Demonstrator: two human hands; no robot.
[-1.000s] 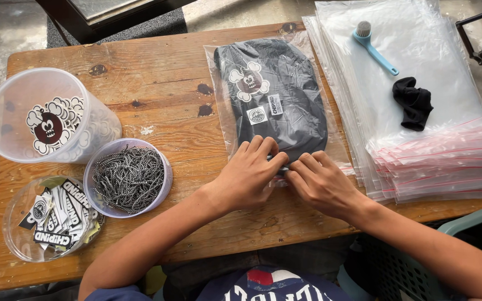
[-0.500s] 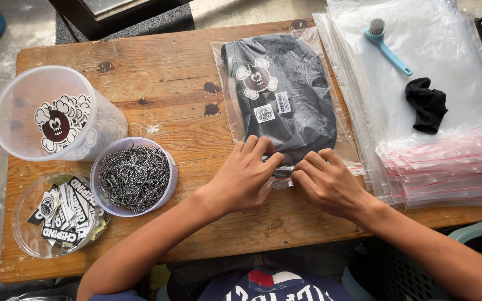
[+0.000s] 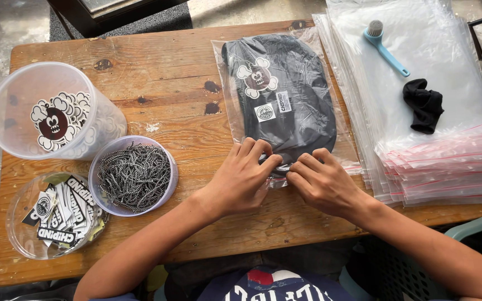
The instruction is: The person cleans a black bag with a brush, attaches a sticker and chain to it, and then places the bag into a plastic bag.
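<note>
A: Where are your hands sitting?

B: Your left hand (image 3: 241,181) and right hand (image 3: 322,184) are pressing, fingers together, on the near edge of the clear bag (image 3: 235,111) holding a black garment (image 3: 297,111), mid-table.

A: What is risky?

B: Trapped air or fabric could be stopping the seal from closing. Your fingers are hiding the strip itself.
</note>
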